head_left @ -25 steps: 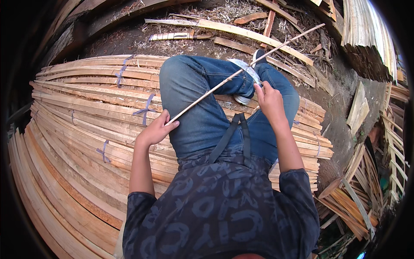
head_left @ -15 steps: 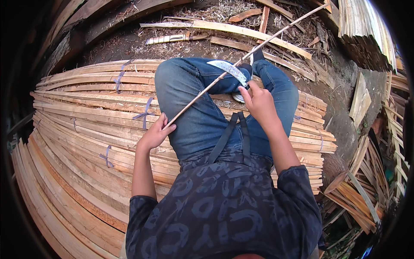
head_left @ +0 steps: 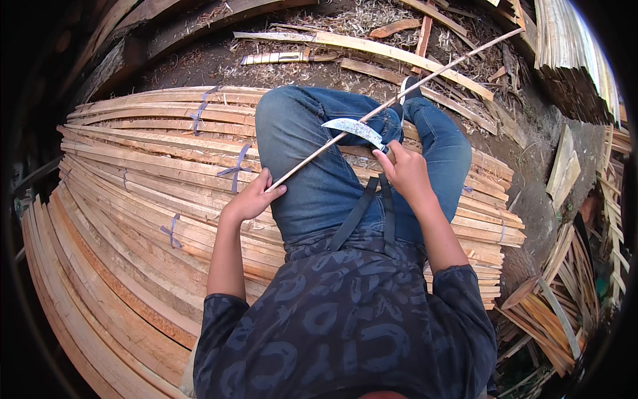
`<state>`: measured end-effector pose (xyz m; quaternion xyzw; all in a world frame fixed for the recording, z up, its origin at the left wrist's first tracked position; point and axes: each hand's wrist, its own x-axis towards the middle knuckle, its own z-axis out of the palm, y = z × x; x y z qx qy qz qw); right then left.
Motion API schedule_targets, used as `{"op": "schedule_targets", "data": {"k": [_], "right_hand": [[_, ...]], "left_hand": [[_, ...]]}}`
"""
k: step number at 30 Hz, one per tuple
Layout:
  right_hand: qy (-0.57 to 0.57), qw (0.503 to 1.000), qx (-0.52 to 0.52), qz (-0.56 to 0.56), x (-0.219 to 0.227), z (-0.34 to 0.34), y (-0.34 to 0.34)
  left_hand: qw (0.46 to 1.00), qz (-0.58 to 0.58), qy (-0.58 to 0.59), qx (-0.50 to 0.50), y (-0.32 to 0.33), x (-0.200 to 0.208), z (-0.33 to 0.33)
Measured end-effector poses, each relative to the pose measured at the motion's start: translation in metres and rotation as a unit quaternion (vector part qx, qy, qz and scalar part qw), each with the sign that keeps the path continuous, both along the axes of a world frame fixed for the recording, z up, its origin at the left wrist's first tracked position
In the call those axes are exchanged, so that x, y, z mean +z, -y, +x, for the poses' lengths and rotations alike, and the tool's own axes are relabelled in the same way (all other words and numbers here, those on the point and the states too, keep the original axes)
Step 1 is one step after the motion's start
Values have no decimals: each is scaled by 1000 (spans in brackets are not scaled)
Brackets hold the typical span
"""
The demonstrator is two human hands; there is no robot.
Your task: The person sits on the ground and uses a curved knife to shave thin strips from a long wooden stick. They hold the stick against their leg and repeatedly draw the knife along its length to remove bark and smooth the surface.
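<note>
My left hand [head_left: 256, 197] is closed on the near end of a long thin wooden stick [head_left: 432, 78], which slants over my jeans-clad legs toward the far right. My right hand [head_left: 406, 171] grips the handle of a curved-bladed knife [head_left: 354, 128]; most of the handle is hidden in the fingers. The pale, mottled blade lies across the stick about midway between my left hand and my far shoe, its tip pointing left. Whether its edge bites into the wood I cannot tell.
I sit on bundled wooden strips [head_left: 153, 169] tied with purple bands [head_left: 236, 170]. Beyond my legs lie a sheathed knife [head_left: 276, 58], a long bent strip [head_left: 372, 45] and wood shavings. A stack of thin slats [head_left: 573, 40] stands far right, and split wood [head_left: 541, 312] is piled at right.
The knife blade has slid along the stick toward my left hand, drawn nearer to my body. Both hands keep their grips. The whole view has shifted slightly.
</note>
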<state>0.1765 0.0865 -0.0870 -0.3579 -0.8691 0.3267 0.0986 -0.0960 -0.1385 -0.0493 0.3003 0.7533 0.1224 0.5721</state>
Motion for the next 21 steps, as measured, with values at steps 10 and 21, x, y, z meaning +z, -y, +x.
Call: {"op": "schedule_targets", "data": {"k": [10, 21], "right_hand": [[-16, 973, 8, -232, 10, 11, -2], [-90, 982, -116, -116, 21, 8, -9]], "left_hand": [[999, 7, 20, 30, 0, -6, 0], [998, 11, 45, 45, 10, -16, -3]]}}
